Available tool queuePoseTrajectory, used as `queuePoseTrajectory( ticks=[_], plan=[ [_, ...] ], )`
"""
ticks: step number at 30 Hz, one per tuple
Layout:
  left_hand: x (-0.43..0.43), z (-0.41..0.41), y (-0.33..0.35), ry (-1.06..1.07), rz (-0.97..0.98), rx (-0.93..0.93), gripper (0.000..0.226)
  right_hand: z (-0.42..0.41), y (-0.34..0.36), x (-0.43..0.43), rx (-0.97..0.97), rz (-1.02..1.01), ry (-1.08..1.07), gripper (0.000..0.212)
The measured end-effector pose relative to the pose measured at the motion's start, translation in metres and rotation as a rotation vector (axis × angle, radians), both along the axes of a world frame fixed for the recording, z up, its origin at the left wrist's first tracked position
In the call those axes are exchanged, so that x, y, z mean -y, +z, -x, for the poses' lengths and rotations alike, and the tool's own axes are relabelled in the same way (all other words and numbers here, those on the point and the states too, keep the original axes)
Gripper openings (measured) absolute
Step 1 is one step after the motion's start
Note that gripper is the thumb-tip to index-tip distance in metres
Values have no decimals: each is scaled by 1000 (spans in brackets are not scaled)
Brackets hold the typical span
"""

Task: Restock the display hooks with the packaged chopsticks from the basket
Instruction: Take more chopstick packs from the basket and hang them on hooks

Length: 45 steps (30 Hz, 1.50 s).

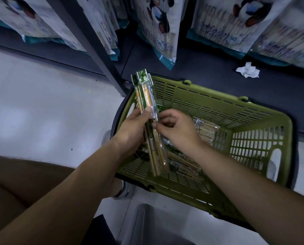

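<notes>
Several chopstick packs: clamped upright in left hand's curled fingers.
Right hand: fingertips pinch their edge.
Basket: under the fingers, more packs.
Hanging bags: read "50".

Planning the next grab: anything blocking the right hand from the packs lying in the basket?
Nothing visible: the right hand, at the bundle the left hand holds, is over the open basket; loose packs lie uncovered beneath.

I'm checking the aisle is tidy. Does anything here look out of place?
Yes: a crumpled white tissue lies on the dark bottom shelf, just beyond the green basket, below the hanging bags. It looks like litter, not stock.
</notes>
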State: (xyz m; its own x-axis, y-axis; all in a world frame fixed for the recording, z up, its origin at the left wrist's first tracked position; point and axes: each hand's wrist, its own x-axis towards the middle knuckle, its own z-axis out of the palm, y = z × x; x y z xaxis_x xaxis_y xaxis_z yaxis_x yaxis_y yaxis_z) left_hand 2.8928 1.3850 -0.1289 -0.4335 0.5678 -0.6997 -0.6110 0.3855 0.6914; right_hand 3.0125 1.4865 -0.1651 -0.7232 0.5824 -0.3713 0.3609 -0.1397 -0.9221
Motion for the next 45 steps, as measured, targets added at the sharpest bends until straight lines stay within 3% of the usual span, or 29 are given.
queuePoseTrajectory(
  ticks=[4,6,8,10,13,18,22,26,30,33,35,38,45],
  plan=[
    [6,8,-1,-67,46,-130,31,1,-2,3,-14,-308,62,10],
    [11,13,-2,-93,64,-148,33,-7,-17,-6,45,-262,42,10],
    [13,16,-4,-91,66,-163,33,-22,-42,-16,239,-252,107,10],
    [13,17,-6,-87,60,-175,31,-41,-70,-20,468,-315,247,22],
    [12,16,-9,-71,49,-171,22,-60,-97,-15,649,-375,412,46],
    [10,15,-10,-52,41,-140,18,-59,-115,-3,733,-474,476,61],
    [8,14,-11,-47,43,-135,23,-54,-120,-6,767,-499,513,44],
    [8,13,-12,-51,53,-151,22,-54,-121,-5,745,-547,493,37],
    [8,13,-12,-54,54,-146,22,-55,-122,-3,720,-527,551,48],
    [8,13,-11,-38,42,-123,21,-55,-118,-12,662,-491,558,42],
    [8,13,-10,-24,34,-99,19,-54,-110,-20,605,-453,499,37],
    [6,12,-10,-26,45,-110,16,-50,-92,-31,480,-354,351,9],
    [-4,3,-8,-38,65,-69,31,-20,-12,-34,198,-190,209,13]
  ],
)
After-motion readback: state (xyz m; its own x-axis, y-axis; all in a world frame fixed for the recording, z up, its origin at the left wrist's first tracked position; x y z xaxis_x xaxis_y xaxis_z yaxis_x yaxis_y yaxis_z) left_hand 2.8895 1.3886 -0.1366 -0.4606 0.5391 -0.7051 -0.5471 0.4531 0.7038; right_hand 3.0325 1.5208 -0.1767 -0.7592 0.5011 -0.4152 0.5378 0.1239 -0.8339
